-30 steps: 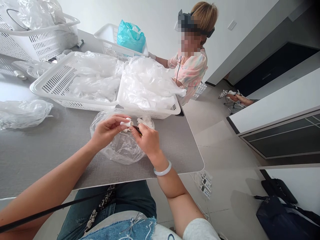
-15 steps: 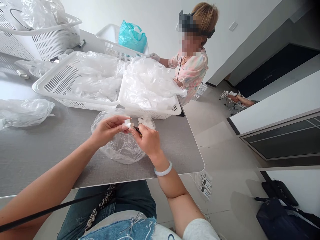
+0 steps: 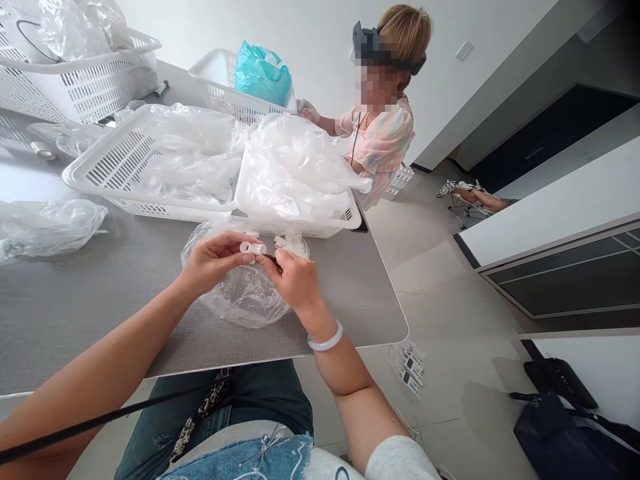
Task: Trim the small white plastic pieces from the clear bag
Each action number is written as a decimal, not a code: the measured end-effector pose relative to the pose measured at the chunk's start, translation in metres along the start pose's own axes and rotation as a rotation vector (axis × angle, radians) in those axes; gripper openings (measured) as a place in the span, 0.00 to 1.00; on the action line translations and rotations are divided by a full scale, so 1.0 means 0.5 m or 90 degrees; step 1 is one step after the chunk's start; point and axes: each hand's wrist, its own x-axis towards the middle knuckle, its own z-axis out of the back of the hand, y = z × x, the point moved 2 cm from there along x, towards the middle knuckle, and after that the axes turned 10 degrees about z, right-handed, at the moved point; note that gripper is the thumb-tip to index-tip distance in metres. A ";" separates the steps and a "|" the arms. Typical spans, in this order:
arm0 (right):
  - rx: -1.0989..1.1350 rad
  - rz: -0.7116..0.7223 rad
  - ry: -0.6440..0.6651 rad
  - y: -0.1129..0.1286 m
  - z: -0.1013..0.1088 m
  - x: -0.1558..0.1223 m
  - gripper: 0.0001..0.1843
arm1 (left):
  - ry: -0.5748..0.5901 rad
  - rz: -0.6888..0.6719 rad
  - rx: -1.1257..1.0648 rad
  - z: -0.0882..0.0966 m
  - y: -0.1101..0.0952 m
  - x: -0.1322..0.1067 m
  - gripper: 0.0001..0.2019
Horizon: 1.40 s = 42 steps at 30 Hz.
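While pinched narrowly in the fingertips of the left hand [image 3: 215,260], short white plastic tube [image 3: 253,248] turned more side-on than a moment ago, at twelve o'clock from the wrists, over clear crumpled plastic bag [image 3: 245,303]; just beside it, thin black rod [image 3: 273,259] held between fingers of the right hand [image 3: 297,280].

A grey table [image 3: 100,267] stands on a pale tile floor [image 3: 440,293] before a white wall [image 3: 280,40] with a small switch plate [image 3: 464,51]. To the right, a dark glass panel [image 3: 565,273] sits below a dark recess [image 3: 550,133].
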 end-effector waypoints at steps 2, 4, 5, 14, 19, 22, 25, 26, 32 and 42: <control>-0.005 0.000 -0.007 -0.002 -0.001 0.001 0.34 | 0.008 0.015 -0.004 0.000 -0.002 0.000 0.19; -0.014 -0.001 -0.006 -0.004 -0.002 0.002 0.33 | 0.007 0.024 0.000 0.001 -0.004 0.000 0.20; -0.019 -0.002 -0.004 -0.005 -0.002 0.003 0.32 | 0.003 0.024 0.002 0.001 -0.004 0.000 0.20; -0.019 0.001 -0.005 0.002 -0.005 0.000 0.32 | 0.015 -0.023 0.044 0.001 -0.010 -0.006 0.16; -0.018 -0.012 -0.018 -0.005 -0.007 0.000 0.34 | 0.034 -0.086 0.131 -0.003 -0.011 -0.006 0.16; -0.013 -0.012 0.000 -0.008 -0.008 0.001 0.35 | 0.048 -0.134 0.215 -0.003 -0.008 -0.004 0.15; -0.007 -0.015 0.018 -0.005 -0.010 0.001 0.35 | 0.052 -0.153 0.261 -0.002 -0.004 -0.003 0.15; -0.007 -0.018 0.022 -0.003 -0.010 0.001 0.35 | 0.048 -0.154 0.273 -0.002 -0.003 -0.003 0.15; -0.019 -0.034 0.011 -0.004 -0.009 0.002 0.34 | 0.006 -0.138 0.339 -0.003 0.009 -0.006 0.16; 0.020 -0.042 0.045 0.018 -0.006 0.002 0.31 | -0.115 -0.167 0.353 -0.012 0.016 -0.009 0.09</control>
